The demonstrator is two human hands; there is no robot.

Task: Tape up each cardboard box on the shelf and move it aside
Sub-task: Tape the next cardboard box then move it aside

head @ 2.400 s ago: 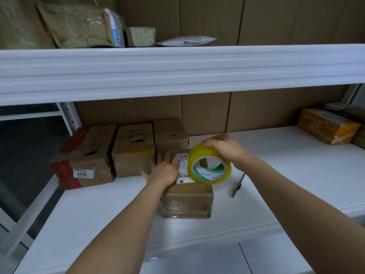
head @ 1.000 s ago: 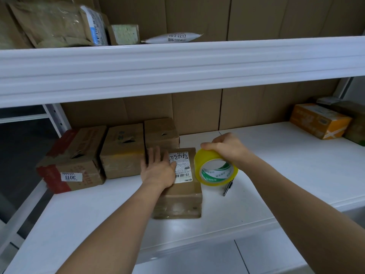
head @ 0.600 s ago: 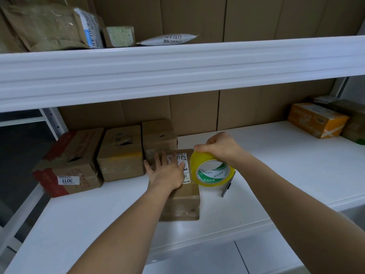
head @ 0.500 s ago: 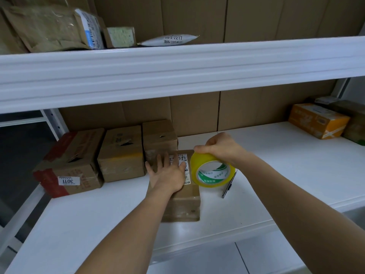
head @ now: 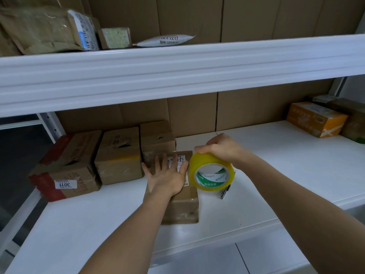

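At frame centre, the left hand [head: 167, 179] is lying flat, fingers spread, on top of the box [head: 180, 204], covering most of its white label. The right hand [head: 219, 148] is gripping the yellow tape roll [head: 211, 172] from above, just right of the box; whether tape is touching the box is hidden by the roll. A pen [head: 225, 191] is peeking out beneath the roll, mostly concealed. Three more boxes [head: 118, 155] are sitting in a row at left on the shelf [head: 276, 175]. An orange carton [head: 316, 118] is standing at far right, its neighbours cut off by the frame edge.
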